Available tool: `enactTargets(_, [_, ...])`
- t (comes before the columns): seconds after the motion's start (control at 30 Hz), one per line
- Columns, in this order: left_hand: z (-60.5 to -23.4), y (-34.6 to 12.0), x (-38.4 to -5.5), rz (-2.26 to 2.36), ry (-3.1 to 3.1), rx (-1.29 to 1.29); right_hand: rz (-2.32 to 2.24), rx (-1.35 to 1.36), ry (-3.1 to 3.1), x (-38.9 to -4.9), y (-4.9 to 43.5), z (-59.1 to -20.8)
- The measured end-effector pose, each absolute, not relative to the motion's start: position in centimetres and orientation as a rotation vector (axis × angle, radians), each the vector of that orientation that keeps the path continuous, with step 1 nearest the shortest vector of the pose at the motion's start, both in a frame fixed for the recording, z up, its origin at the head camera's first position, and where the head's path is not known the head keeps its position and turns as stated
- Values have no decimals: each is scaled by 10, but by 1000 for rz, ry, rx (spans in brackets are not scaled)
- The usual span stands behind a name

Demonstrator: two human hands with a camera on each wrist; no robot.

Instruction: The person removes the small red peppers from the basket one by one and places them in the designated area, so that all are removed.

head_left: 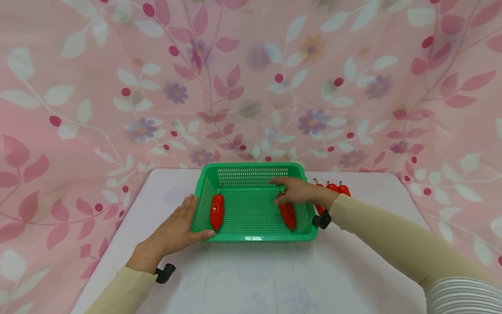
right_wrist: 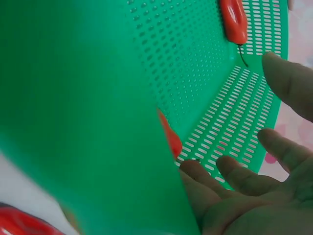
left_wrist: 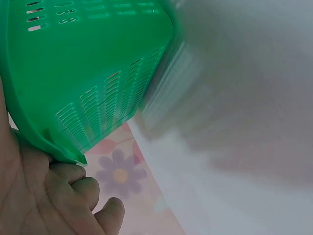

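A green plastic basket [head_left: 259, 238] stands on the table with two red peppers in it. One pepper [head_left: 217, 212] lies along the left wall, the other pepper [head_left: 289, 218] near the right wall, both stems pointing to the back. My left hand [head_left: 172, 231] rests at the front left corner, its thumb on the front rim and its fingers stretched along the outer left side. Over the right part of the basket reaches my right hand [head_left: 300, 191], fingers spread and holding nothing. It partly covers the right pepper's stem end; the right wrist view shows the fingers [right_wrist: 244, 181] apart.
Several more red peppers [head_left: 344, 189] lie on the white table [head_left: 372, 196] just right of the basket, partly hidden by the right forearm. A pink floral cloth [head_left: 251, 87] hangs behind the table. Each wrist wears a black camera mount [head_left: 165, 273].
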State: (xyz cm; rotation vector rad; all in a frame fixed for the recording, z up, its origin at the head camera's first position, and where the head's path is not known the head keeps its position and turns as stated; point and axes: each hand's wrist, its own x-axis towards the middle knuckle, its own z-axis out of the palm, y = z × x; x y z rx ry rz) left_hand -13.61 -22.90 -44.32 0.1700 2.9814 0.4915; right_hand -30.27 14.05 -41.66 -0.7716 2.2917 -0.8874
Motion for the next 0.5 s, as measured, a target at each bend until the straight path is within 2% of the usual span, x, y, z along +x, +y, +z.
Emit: enactTargets(0.5, [-442, -227, -136, 519, 2973, 175, -665, -722, 2238, -314, 122, -416])
